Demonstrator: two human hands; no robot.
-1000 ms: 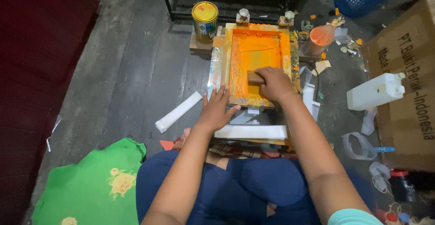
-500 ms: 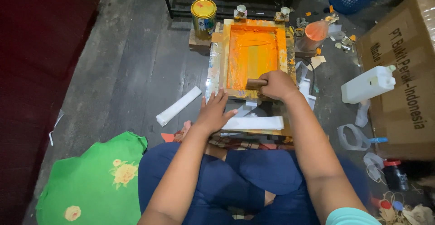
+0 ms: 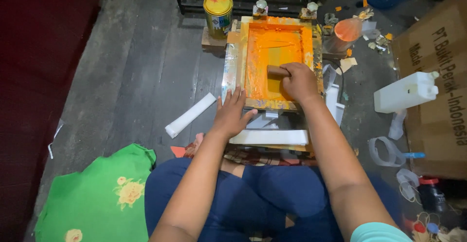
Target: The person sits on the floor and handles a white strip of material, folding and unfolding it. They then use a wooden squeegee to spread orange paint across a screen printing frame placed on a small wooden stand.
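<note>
**Screen frame with orange ink, pressed and wiped on the floor**

Screen frame [image 3: 278, 59] lying flat on a low stand on the dark wooden floor [image 3: 131, 76], just in front of the crossed legs in blue trousers [image 3: 253, 198]. Inside of the frame covered with wet orange ink. Right hand [image 3: 300, 80] resting inside the frame near its lower right part, fingers closed firmly around the wooden handle of a squeegee [image 3: 277, 70], with the handle pointing to the left. Left hand [image 3: 232, 113] pressed flat on the lower left corner of the frame, fingers spread wide, holding nothing. White strip [image 3: 270, 137] lying across under the near edge of the frame, between frame and knees. Another white strip [image 3: 190, 115] lying loose on the floor, to the left of the left hand. Yellow tin can [image 3: 218, 8] standing just beyond the far left corner of the frame. Orange cup [image 3: 344, 33] tilted near the far right corner. White plastic jerrycan [image 3: 405, 92] on its side at the right, beside a brown cardboard box [image 3: 438, 76]. Green cloth with yellow flowers [image 3: 97, 193] spread at the lower left.
</note>
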